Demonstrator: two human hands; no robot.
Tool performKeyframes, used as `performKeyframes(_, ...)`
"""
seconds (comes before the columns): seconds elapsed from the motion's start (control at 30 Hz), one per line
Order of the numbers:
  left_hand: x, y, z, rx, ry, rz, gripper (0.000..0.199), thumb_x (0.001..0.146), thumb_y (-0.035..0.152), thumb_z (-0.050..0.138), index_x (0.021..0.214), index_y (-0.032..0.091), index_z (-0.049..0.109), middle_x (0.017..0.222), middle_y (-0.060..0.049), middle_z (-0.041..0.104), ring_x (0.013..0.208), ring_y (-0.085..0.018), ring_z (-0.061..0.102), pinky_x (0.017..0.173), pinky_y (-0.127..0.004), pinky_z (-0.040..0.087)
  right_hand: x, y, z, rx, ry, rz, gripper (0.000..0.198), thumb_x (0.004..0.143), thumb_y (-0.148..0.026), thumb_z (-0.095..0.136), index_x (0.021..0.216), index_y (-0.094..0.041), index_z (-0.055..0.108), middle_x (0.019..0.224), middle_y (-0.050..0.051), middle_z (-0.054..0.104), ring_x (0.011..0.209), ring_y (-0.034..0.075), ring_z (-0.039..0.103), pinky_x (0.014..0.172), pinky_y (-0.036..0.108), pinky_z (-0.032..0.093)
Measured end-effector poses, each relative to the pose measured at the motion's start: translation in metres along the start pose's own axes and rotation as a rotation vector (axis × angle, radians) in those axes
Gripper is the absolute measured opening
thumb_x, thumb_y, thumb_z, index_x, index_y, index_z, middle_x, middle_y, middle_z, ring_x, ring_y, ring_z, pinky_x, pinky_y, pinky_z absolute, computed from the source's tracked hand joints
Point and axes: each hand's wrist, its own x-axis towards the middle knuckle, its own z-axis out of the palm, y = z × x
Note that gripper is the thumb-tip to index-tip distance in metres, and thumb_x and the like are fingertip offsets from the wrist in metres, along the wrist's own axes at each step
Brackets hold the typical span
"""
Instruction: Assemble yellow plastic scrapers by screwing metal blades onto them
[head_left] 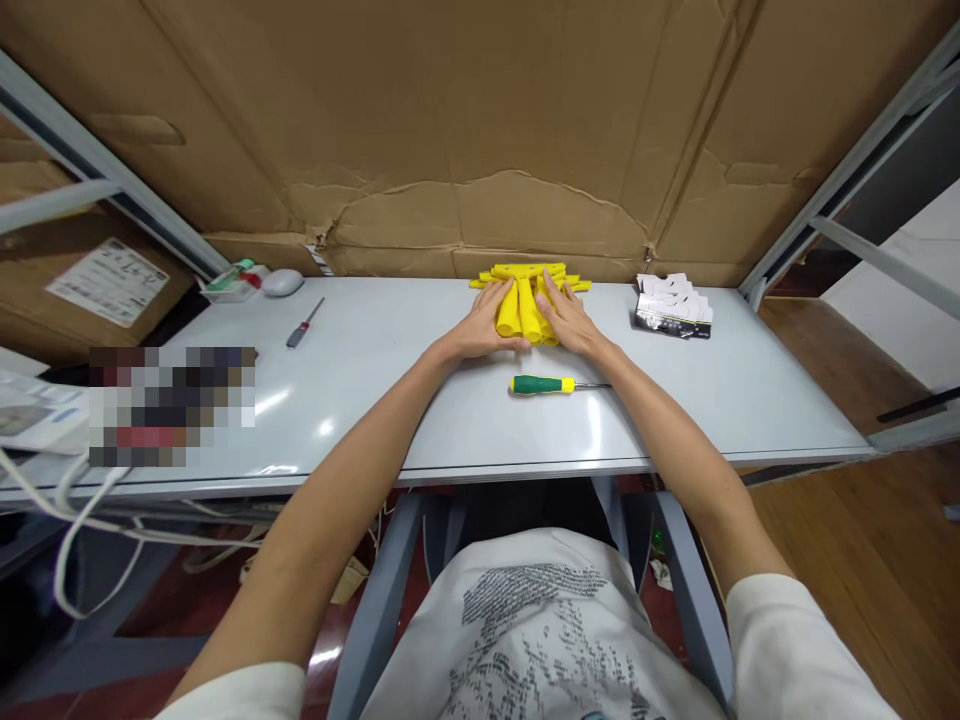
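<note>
Several yellow tubes, flared at the near end like slim cones, lie side by side on the table. More yellow tubes lie crosswise behind them against the cardboard. My left hand presses on the left side of the near tubes, its thumb stretched along their front. From the right, my right hand holds the same group, fingers laid over the tubes. Just in front of the hands rests a screwdriver with a green and yellow handle; its shaft points right, the tip hidden by my right forearm.
A stack of black and white cards lies right of my hands. To the left are a smaller screwdriver, a white computer mouse and a small clear box. Cardboard walls the back. White cables hang at the left edge.
</note>
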Motion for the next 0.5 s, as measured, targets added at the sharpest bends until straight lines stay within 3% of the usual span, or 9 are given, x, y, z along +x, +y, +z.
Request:
performKeyframes(0.13, 0.001, 0.001, -0.002, 0.017, -0.019, -0.022, 0.173, 0.06, 0.107, 0.084, 0.19, 0.013, 0.017, 0.196, -0.024, 0.007, 0.184, -0.047, -0.003, 0.151, -0.064, 0.003, 0.003, 0.003, -0.009, 0.001, 0.056, 0.011, 0.123, 0.093, -0.11, 0.015, 0.19, -0.035, 0.024, 0.197, 0.003, 0.019, 0.186, 0.046, -0.003, 0.145, 0.083, -0.001)
performKeyframes(0.23, -0.001, 0.004, -0.006, -0.016, 0.062, -0.031, 0.159, 0.07, 0.115, 0.065, 0.187, 0.015, 0.027, 0.196, -0.023, 0.014, 0.185, -0.045, 0.001, 0.15, -0.064, 0.002, -0.001, 0.022, -0.05, -0.11, 0.217, 0.03, 0.129, 0.089, -0.111, 0.045, 0.189, -0.03, 0.029, 0.197, 0.01, 0.019, 0.185, 0.048, 0.0, 0.146, 0.082, 0.004)
performKeyframes(0.33, -0.007, 0.024, -0.012, -0.028, 0.299, 0.038, 0.122, 0.088, 0.109, 0.052, 0.174, 0.022, 0.051, 0.188, -0.018, 0.04, 0.181, -0.04, 0.025, 0.15, -0.059, 0.017, -0.021, 0.064, -0.117, -0.29, 0.447, 0.188, 0.134, 0.088, -0.1, 0.07, 0.188, -0.02, 0.032, 0.192, 0.022, 0.029, 0.182, 0.05, 0.02, 0.145, 0.081, 0.018)
performKeyframes(0.43, -0.007, 0.067, -0.009, -0.018, 0.599, 0.164, 0.063, 0.106, 0.073, 0.062, 0.147, 0.026, 0.069, 0.162, -0.012, 0.067, 0.159, -0.03, 0.057, 0.137, -0.048, 0.046, -0.054, 0.117, -0.177, -0.245, 0.476, 0.466, 0.133, 0.091, -0.076, 0.088, 0.19, -0.014, 0.025, 0.188, 0.032, 0.033, 0.18, 0.044, 0.033, 0.142, 0.066, 0.039)
performKeyframes(0.5, 0.006, 0.106, 0.006, -0.101, 0.549, 0.184, 0.035, 0.107, 0.041, 0.064, 0.137, 0.023, 0.07, 0.148, -0.01, 0.074, 0.142, -0.027, 0.07, 0.123, -0.044, 0.058, -0.074, 0.145, -0.201, -0.172, 0.43, 0.577, 0.133, 0.092, -0.063, 0.093, 0.19, -0.008, 0.022, 0.182, 0.041, 0.035, 0.174, 0.044, 0.044, 0.131, 0.058, 0.051)
